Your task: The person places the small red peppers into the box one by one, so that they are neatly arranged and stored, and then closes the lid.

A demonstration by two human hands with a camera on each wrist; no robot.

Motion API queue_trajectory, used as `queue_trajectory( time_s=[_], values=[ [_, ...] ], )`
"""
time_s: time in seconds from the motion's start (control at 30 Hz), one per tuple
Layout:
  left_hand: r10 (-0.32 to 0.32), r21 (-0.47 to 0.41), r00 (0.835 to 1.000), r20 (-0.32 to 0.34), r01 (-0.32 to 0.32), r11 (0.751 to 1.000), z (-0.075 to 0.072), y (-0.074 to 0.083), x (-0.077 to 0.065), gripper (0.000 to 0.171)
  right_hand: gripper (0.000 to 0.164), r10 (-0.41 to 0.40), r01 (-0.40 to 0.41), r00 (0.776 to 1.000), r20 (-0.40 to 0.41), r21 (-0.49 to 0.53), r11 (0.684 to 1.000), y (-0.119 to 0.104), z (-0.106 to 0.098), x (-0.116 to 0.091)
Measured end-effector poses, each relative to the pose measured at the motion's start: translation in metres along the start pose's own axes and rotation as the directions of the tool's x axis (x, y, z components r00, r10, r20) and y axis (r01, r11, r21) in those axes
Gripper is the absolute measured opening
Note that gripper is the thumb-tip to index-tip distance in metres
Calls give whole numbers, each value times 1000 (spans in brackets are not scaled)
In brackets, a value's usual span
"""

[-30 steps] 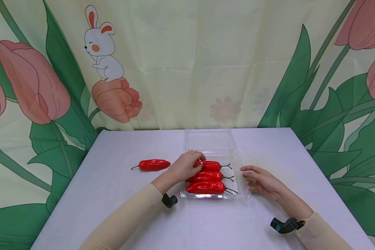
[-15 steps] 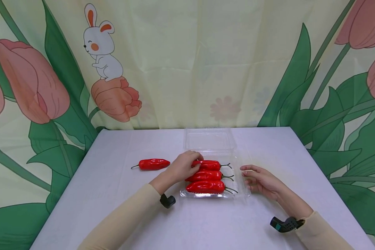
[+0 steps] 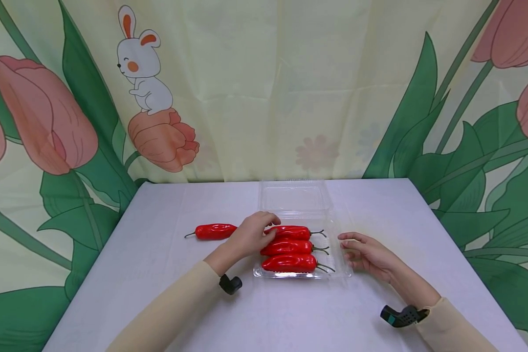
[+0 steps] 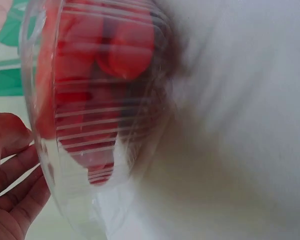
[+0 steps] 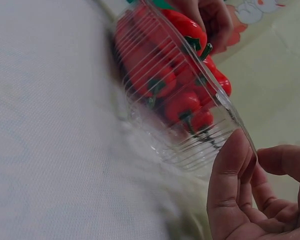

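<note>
A clear plastic clamshell box (image 3: 286, 275) stands with its lid (image 3: 295, 198) folded back. Several shiny red chili peppers (image 3: 290, 263) with green stems lie in it, stems to the right. My left hand (image 3: 249, 238) is over the box's left side, its loosely bent fingers beside the tip of the far pepper (image 3: 296, 232); whether they touch it is unclear. The left wrist view has these fingers (image 4: 21, 182) at the clear wall, apart from the peppers. On the right side, my right hand (image 3: 371, 256) pinches the box's rim between thumb and finger, as the right wrist view shows.
One more red chili pepper (image 3: 213, 231) lies on the white tablecloth (image 3: 167, 274) left of the box, partly behind the left hand. A printed curtain (image 3: 246, 98) hangs behind the table's far edge.
My left hand has drawn back leftward from the far pepper, baring more of it and covering the end of the loose one. The right hand stays at the rim.
</note>
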State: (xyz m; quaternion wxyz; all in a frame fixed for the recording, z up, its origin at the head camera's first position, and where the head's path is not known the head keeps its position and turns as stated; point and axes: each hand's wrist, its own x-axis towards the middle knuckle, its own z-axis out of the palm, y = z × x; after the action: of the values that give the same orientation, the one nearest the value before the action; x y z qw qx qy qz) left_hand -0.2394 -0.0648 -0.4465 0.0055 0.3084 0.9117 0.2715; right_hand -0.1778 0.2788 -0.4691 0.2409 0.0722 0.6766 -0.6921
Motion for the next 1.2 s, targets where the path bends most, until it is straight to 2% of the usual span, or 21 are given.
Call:
queue_trajectory(
  time_s=[0.2,0.43,0.8,0.9,1.07,1.2],
  values=[
    [-36,4,999,-41,36,999,-7,-4,-5,30,49,-1,1,1000,6,4,1000,-1,-1,-1],
    [-7,8,997,-80,8,1000,-14,-13,-11,29,49,0,0,1000,15,18,1000,-2,-3,-3],
    [-13,35,991,-137,18,999,-17,-33,-20,23,47,-2,1,1000,23,26,1000,-1,-4,-4],
    [-37,41,989,-146,43,998,-16,-40,-26,23,48,-1,0,1000,23,18,1000,-1,-3,-4],
    [-112,53,986,-127,120,991,-15,-51,-38,24,50,7,-7,1000,19,2,1000,-2,0,-3],
    [-142,64,982,-122,151,987,-18,-58,-46,24,51,5,-5,1000,13,1,1000,-2,0,-3]
  ],
)
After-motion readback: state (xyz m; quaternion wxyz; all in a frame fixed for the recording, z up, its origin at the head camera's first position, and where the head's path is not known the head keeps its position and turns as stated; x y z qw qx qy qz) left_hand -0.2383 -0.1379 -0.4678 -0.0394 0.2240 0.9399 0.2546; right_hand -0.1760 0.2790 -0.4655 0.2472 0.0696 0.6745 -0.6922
